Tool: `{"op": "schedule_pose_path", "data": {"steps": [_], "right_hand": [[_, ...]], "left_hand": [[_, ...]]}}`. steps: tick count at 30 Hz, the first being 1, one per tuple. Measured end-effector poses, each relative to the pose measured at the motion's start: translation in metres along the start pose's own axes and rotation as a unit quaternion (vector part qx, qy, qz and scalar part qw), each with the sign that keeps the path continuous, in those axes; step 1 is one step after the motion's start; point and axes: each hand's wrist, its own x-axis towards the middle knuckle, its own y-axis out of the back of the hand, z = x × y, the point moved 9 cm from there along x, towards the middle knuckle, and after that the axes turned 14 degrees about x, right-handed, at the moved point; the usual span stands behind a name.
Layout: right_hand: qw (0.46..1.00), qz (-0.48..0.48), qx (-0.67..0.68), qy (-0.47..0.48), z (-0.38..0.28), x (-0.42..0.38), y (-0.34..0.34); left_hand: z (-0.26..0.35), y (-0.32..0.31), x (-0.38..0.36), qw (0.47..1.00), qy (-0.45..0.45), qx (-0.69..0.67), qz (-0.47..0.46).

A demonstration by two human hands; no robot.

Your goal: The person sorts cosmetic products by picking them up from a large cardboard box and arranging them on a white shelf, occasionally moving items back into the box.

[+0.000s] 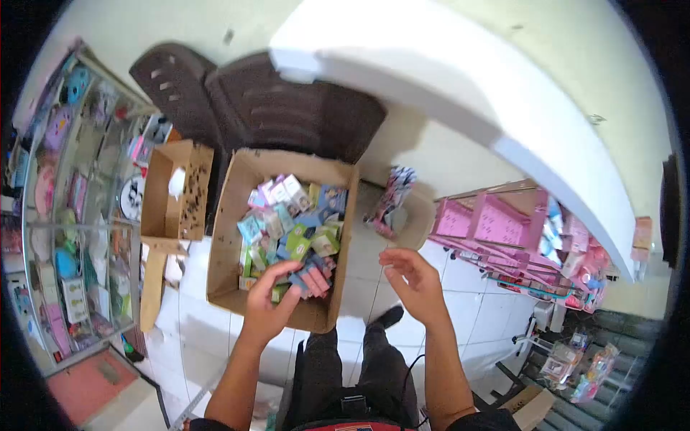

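A large open cardboard box stands in front of my legs. Inside lies a loose heap of small cartons in green, blue, white and lilac. My left hand is over the box's near left part, thumb and fingers apart, with nothing held between them. Just right of its fingertips are several slim pink boxes, close together on top of the heap. My right hand hovers outside the box, over the tiled floor to its right. Its fingers are loosely bent and apart, holding nothing that shows.
Behind the box is a dark brown plastic chair. A smaller cardboard box stands left, beside a glass display case full of goods. To the right are a beige bin with packets and pink crates. A white curved surface spans the top.
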Motion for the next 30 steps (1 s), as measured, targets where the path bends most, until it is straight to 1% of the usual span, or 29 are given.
{"op": "schedule_pose_path", "data": {"steps": [1, 3, 6, 8, 9, 11, 13, 17, 19, 20, 22, 24, 30], "right_hand": [[1.0, 0.006, 0.018, 0.008, -0.015, -0.009, 0.005], [0.999, 0.007, 0.024, 0.043, -0.043, -0.026, 0.018], [0.997, 0.014, 0.02, 0.075, -0.088, -0.056, 0.038], [0.993, 0.022, 0.033, 0.115, -0.125, -0.078, 0.053], [0.989, 0.029, 0.044, 0.137, -0.141, -0.092, 0.061], [0.982, 0.041, 0.046, 0.176, -0.171, -0.116, 0.08], [0.983, 0.06, 0.036, 0.171, -0.187, -0.141, 0.098], [0.974, 0.084, 0.016, 0.211, -0.22, -0.189, 0.137], [0.965, 0.091, 0.006, 0.246, -0.237, -0.213, 0.156], [0.963, 0.1, 0.005, 0.248, -0.243, -0.225, 0.166], [0.951, 0.109, 0.035, 0.285, -0.261, -0.25, 0.185], [0.945, 0.117, 0.023, 0.303, -0.277, -0.272, 0.205], [0.927, 0.148, -0.003, 0.345, -0.313, -0.335, 0.26]], "left_hand": [[0.01, -0.001, -0.004, 0.999, 0.007, -0.039, -0.006], [0.044, -0.002, -0.014, 0.997, -0.025, -0.072, -0.017], [0.102, -0.009, -0.022, 0.994, -0.087, -0.059, -0.024], [0.136, -0.02, -0.032, 0.991, -0.118, -0.052, -0.029], [0.157, -0.03, -0.039, 0.989, -0.132, -0.049, -0.035], [0.189, -0.051, -0.047, 0.986, -0.087, -0.134, -0.051], [0.213, -0.072, -0.052, 0.986, -0.104, -0.115, -0.068], [0.27, -0.121, -0.064, 0.978, -0.124, -0.135, -0.104], [0.303, -0.15, -0.069, 0.952, -0.23, -0.151, -0.135], [0.314, -0.164, -0.071, 0.95, -0.239, -0.146, -0.141], [0.343, -0.189, -0.08, 0.942, -0.258, -0.144, -0.161], [0.368, -0.215, -0.088, 0.93, -0.29, -0.139, -0.176], [0.423, -0.279, -0.124, 0.913, -0.333, -0.141, -0.188]]}}
